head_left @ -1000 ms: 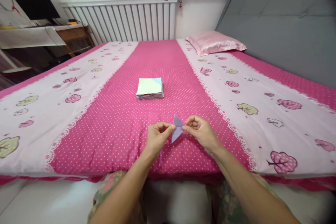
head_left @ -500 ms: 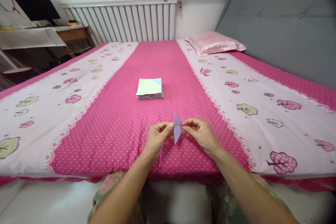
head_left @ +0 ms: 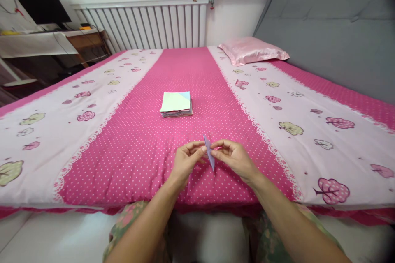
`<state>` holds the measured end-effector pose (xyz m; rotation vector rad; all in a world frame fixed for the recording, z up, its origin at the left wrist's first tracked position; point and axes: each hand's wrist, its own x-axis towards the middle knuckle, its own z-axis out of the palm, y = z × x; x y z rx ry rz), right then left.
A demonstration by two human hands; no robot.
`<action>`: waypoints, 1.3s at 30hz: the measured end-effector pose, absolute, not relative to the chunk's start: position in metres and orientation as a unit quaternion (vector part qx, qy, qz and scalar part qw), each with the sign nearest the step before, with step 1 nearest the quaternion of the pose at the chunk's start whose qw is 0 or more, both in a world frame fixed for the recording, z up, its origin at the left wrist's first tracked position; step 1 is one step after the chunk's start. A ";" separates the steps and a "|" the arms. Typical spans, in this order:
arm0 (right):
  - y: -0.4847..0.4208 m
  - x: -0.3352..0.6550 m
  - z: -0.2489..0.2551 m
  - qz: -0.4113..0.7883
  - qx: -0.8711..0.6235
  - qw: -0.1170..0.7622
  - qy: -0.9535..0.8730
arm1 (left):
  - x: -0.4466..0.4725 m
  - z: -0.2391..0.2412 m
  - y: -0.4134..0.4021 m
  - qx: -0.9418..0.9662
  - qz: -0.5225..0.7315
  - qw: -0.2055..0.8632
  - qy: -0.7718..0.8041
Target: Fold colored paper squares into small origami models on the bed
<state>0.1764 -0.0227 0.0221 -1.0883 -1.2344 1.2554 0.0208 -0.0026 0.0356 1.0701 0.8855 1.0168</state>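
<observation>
A small folded lilac paper piece [head_left: 209, 152] is held upright between both hands, seen nearly edge-on. My left hand [head_left: 185, 162] pinches its left side with thumb and forefinger. My right hand [head_left: 234, 158] pinches its right side the same way. Both hands hover just above the pink dotted bedspread [head_left: 138, 148] near the bed's front edge. A stack of coloured square papers [head_left: 176, 104] with a pale green sheet on top lies on the bed farther away, straight ahead.
A pink satin pillow [head_left: 253, 50] lies at the far right by the grey padded headboard [head_left: 333, 20]. A white radiator [head_left: 145, 22] runs along the far wall. A desk with a dark monitor [head_left: 38, 3] stands at the left.
The lilac paper has been folded narrower, from a spread winged shape to a thin strip seen edge-on. My two hands have drawn closer together around it.
</observation>
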 end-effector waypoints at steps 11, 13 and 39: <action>-0.023 0.177 0.021 0.515 -0.472 0.482 -0.529 | 0.022 0.031 -0.002 0.503 0.440 0.626 0.401; -0.024 0.176 0.019 0.513 -0.470 0.480 -0.534 | 0.023 0.030 -0.003 0.523 0.436 0.614 0.399; -0.020 0.174 0.010 0.507 -0.485 0.508 -0.500 | 0.024 0.035 -0.003 0.498 0.446 0.616 0.417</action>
